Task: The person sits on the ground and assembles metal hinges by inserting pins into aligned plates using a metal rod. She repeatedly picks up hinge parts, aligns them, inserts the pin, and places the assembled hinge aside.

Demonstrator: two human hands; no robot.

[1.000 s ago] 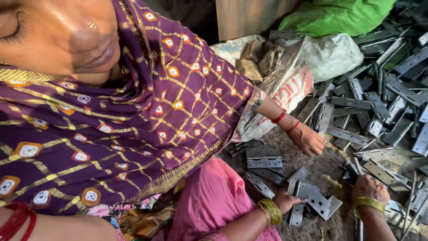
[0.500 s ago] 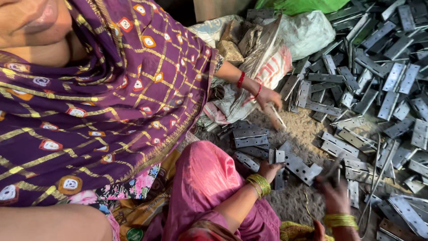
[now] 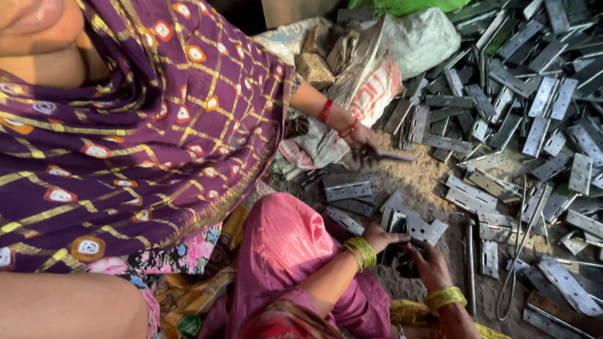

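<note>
A grey metal hinge was held over the dirt floor by the left hand, whose fingers were closed on its near edge. The right hand was laid just below it on a dark part; whether that part was gripped could not be told. A heap of hinges was spread to the right. Near a sack, 1 slim metal piece was held by a co-worker's hand.
</note>
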